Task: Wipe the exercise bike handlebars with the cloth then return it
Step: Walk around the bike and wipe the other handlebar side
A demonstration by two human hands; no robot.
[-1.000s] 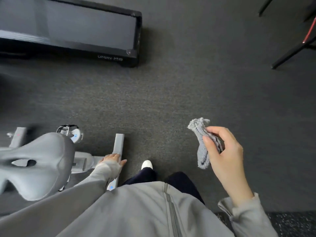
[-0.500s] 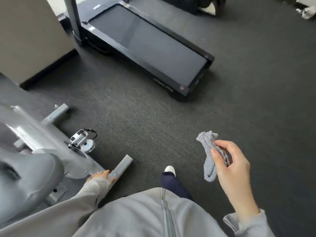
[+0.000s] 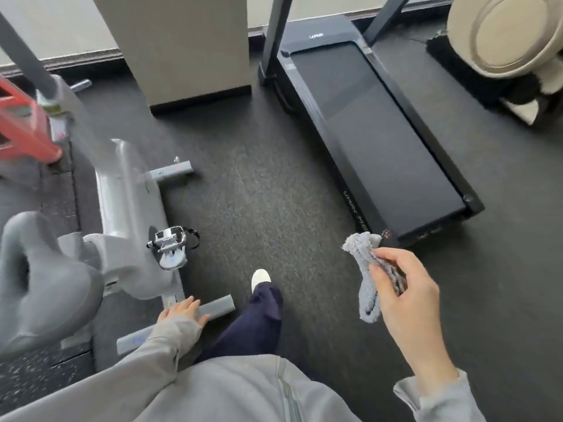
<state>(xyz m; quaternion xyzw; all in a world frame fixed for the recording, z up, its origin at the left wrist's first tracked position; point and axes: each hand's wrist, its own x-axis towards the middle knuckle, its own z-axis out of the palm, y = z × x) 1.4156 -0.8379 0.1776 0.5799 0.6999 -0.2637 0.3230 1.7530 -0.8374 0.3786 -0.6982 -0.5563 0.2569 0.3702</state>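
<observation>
The right hand (image 3: 405, 296) pinches the bunched cloth (image 3: 367, 277) between thumb and fingers, at 4 o'clock in view. The left hand (image 3: 182, 312) hangs loosely spread. The handlebars lie out of view; judged status: wiping or return unconfirmed.

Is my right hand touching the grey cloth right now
Touching. The head view shows the right hand pinching the bunched grey cloth between thumb and fingers, holding it up above the dark floor.

head view looks steeply down at floor (image 3: 259, 193).
</observation>
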